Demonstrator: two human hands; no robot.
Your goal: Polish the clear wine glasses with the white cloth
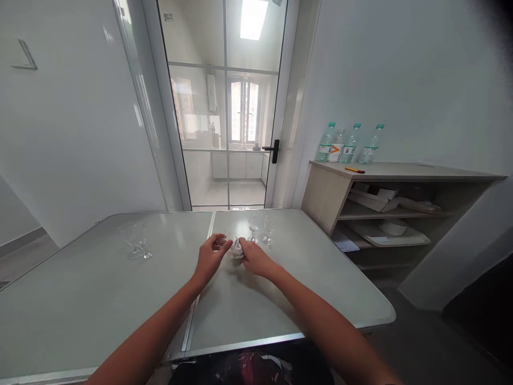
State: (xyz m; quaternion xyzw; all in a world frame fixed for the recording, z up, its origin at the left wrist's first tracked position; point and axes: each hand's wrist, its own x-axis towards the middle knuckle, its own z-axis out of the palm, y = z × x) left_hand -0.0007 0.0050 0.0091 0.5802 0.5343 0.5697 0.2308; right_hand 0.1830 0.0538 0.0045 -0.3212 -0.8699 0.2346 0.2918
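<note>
Over the middle of the table, my left hand (209, 259) curls its fingers around a clear stemmed glass (225, 234), which is hard to make out against the pale surface. My right hand (256, 259) pinches a crumpled white cloth (237, 251) right beside it. The cloth seems to meet the glass, though the fingers hide the exact contact. Just beyond my right hand stand two clear wine glasses, one wine glass (253, 227) partly behind the hand and another wine glass (269, 233) upright to its right.
More clear stemmed glasses (139, 247) are grouped on the left of the pale table (132, 310). A metal seam (190, 326) crosses the tabletop. At right, a shelf unit (326, 192) carries several plastic bottles (349, 144) and a yellow-red pen-like item (355, 170). A glass door (226, 160) stands behind.
</note>
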